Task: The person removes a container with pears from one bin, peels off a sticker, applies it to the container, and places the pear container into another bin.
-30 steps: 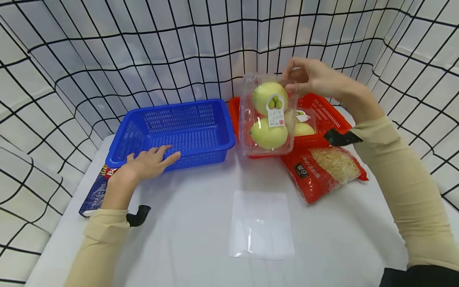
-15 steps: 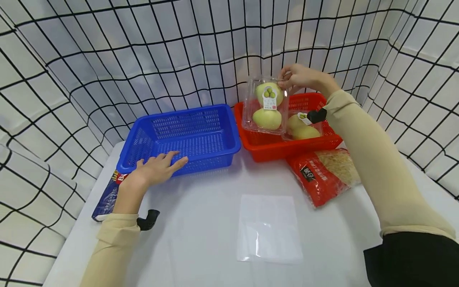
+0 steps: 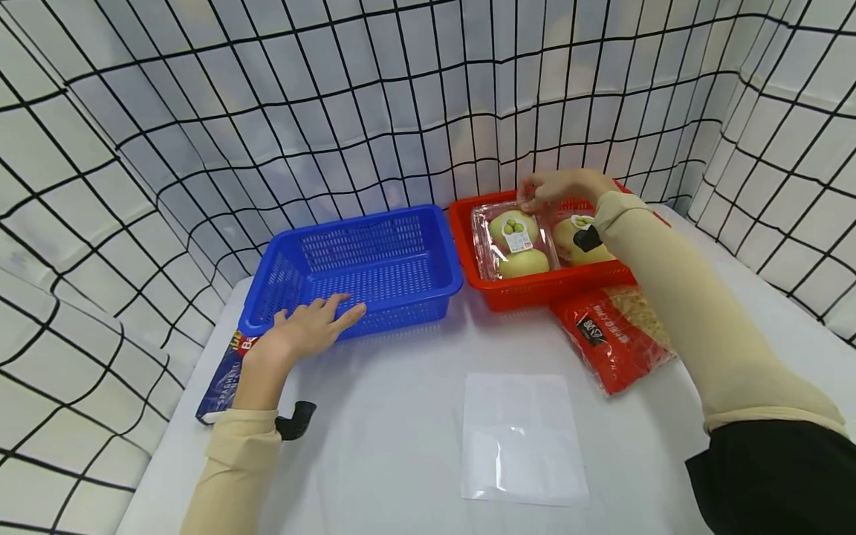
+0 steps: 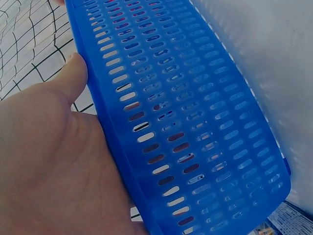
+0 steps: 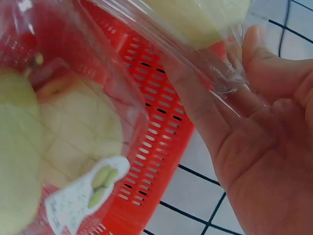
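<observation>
From my remote seat I read the scene off the white bench first: on it the blue basket sits left of the red basket, just beside it, with a red packet of noodles in front of the red one, a flat clear plastic sheet nearer me, and a spaghetti packet poking out at the blue basket's left corner. My left hand lies with fingers straight against the blue basket's front wall, steadying it and gripping nothing. My right hand pinches the far edge of the clear clamshell of pears, which is low in the red basket's left half, beside a second pear pack. To do this well, I judge I should keep the pinch on the rim until the clamshell lies flat on the basket floor, clear of its neighbour, then open the fingers straight up so the thin lid does not spring or drag. Against a second ago, the clamshell has come down from upright in the air above the baskets into the red basket, my right arm has reached further forward, and my left hand has stayed put.
</observation>
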{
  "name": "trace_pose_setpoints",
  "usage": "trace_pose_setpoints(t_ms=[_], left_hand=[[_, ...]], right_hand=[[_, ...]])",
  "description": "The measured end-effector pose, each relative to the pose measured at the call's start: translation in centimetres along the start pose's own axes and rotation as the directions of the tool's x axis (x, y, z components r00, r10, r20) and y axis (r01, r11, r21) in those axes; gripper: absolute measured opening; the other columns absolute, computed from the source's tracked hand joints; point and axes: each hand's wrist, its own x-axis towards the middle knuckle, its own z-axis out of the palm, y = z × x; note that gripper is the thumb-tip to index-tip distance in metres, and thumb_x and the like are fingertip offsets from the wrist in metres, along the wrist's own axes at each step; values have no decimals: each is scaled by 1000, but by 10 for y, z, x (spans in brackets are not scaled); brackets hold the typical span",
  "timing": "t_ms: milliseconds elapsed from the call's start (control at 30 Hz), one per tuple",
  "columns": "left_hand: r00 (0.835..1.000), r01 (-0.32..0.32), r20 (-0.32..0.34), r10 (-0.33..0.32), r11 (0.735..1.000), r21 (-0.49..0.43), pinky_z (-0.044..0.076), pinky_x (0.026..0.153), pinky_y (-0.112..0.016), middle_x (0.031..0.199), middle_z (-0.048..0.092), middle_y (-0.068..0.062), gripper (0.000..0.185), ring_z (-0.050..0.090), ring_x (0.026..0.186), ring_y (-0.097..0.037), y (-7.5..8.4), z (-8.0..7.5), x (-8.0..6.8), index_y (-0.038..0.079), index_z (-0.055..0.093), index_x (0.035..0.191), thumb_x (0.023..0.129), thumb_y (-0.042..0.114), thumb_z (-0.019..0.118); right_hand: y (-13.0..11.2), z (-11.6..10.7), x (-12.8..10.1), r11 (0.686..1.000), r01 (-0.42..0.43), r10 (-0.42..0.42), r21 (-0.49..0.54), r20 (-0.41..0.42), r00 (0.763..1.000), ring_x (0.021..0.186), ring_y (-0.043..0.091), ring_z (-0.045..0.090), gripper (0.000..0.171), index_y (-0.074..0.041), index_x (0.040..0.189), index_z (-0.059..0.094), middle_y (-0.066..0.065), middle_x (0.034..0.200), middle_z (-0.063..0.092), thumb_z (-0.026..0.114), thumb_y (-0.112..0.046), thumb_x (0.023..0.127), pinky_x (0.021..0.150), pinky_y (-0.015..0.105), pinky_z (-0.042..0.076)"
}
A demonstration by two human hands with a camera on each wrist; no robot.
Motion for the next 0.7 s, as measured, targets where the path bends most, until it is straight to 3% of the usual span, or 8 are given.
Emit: trace_pose_setpoints(t_ms=[133,300,567,700], left_hand=[[1000,6,8,-6,1000,4,6,118,-82,169,19,-28,90,15,154,-56,-2,-5,-3,14,17,166,101,76,16],[999,37,3,-37,999,1,7,117,-83,168,20,-29,90,17,153,-58,-9,-5,-10,14,17,166,101,76,16],[999,53,-6,-53,999,1,11,114,-85,166,23,-31,90,21,150,-60,-17,-4,-19,13,19,165,101,76,16],[999,45,-7,-45,999,1,9,115,-84,167,22,-30,91,18,152,-59,-17,-4,-19,12,20,165,101,76,17]], right_hand=[[-5,8,5,999,5,-4,-31,33,999,99,20,51,20,0,122,44,10,112,47,48,-15,108,83,30,51],[-23,11,23,993,27,-22,-113,45,999,104,24,47,19,0,120,49,10,110,48,48,-15,108,86,35,43],[-35,25,33,993,-90,98,-79,97,990,127,32,40,29,-4,132,47,15,131,45,47,-23,109,107,47,44],[-30,33,34,963,-202,218,-178,72,973,131,33,36,32,-16,134,53,12,137,44,48,-33,107,108,52,44]])
